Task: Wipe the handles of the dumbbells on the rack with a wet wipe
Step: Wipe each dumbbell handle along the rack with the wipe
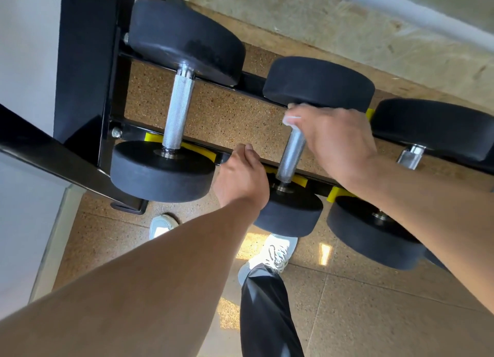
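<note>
Wiping under way on the middle dumbbell (299, 145) of the black rack (88, 70). Right hand (331, 142) wrapped over the far end of that dumbbell's metal handle (291, 156), fingers curled, with a scrap of white wet wipe (291, 118) showing at the fingertips, pressed against the handle just below the far head. Left hand (240, 174) loosely curled just left of the middle dumbbell, against the near rack rail; whether gripping the rail or merely resting there, impossible to tell. Hands apart, one on each side of the handle. Nearer part of the handle bare and shiny, so probably only partly wiped. Left of the middle dumbbell, a larger dumbbell (176, 108) with knurled handle fully exposed; no way to judge from its look whether wiped already. Right of the middle dumbbell, a third dumbbell (409, 156), its handle mostly hidden behind the right forearm. Likely left to do: finish the stroke down this handle, then the neighbours not yet cleaned. Below the middle dumbbell, speckled floor and two white shoes (270, 252).
</note>
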`<state>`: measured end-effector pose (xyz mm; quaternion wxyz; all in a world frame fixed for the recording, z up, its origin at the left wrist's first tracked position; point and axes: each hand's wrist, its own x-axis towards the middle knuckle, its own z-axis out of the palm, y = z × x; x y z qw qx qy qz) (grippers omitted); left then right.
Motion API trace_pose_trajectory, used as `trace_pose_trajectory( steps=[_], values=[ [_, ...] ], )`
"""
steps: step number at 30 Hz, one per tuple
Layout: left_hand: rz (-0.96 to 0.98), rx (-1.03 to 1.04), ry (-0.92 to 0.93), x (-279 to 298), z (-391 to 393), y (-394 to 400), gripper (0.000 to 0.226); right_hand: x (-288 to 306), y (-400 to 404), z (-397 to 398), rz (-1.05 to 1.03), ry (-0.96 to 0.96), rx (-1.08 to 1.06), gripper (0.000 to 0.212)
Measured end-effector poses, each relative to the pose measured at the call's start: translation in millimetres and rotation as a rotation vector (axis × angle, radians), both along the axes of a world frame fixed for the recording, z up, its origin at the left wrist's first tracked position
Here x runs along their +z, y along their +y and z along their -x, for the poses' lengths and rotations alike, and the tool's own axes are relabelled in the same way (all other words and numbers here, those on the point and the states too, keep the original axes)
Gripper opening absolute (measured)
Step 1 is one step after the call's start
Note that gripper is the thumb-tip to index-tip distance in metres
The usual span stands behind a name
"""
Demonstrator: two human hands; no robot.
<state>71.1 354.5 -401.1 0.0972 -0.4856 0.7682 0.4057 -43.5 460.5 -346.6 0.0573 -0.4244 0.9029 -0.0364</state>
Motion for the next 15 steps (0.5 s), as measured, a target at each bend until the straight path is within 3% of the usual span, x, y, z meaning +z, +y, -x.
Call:
trace_pose_trajectory(
  steps=[2, 4, 7, 10, 12, 15],
  values=[
    [-0.003, 0.003, -0.005, -0.5, 1.1, 0.7, 0.039, -4.2, -4.1, -2.2, -0.218, -0.005, -0.007, 0.017],
    [0.005, 0.002, -0.012, -0.8, 1.9, 0.5, 0.04, -2.9, -4.2, -16.4, -0.343, -0.161, 0.032, 0.026],
    [0.006, -0.001, -0.024, 0.7, 2.8, 0.0, 0.039, -3.1, -2.1, -32.8, -0.363, -0.449, 0.093, 0.015],
    [0.015, -0.004, -0.035, 2.0, 2.2, 0.5, 0.038, -0.6, 1.7, -28.4, -0.311, -0.724, -0.02, 0.015],
    [0.03, -0.007, -0.035, 2.1, 1.8, 0.8, 0.038, 6.6, 2.4, -19.4, -0.255, -0.67, -0.102, 0.017],
    [0.037, -0.001, -0.028, 1.2, 2.0, 0.8, 0.039, 14.4, -9.5, -8.4, -0.226, -0.238, -0.091, 0.027]
  ],
)
